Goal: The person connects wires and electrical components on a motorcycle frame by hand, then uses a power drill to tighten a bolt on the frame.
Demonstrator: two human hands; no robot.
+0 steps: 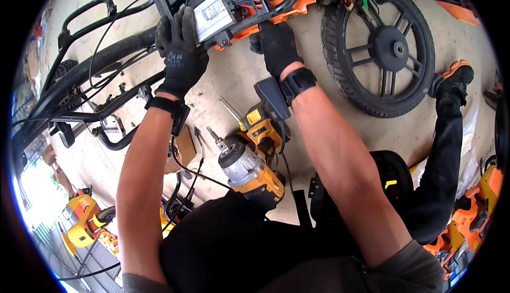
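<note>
At top, one dark box (207, 24) with a white label (217, 9) sits in a black vehicle frame (127, 43), beside an orange panel (302, 7). Gloved left hand (181, 51): fingers straight alongside the box. Gloved right hand (279, 47): curled at the panel's edge, grip hidden. One wheel (389, 48); two yellow power tools (252, 171).

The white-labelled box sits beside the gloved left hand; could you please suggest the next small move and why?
Perhaps steady the white-labelled box with the left hand, which lies along its edge, since the right hand is at the orange panel.
</note>
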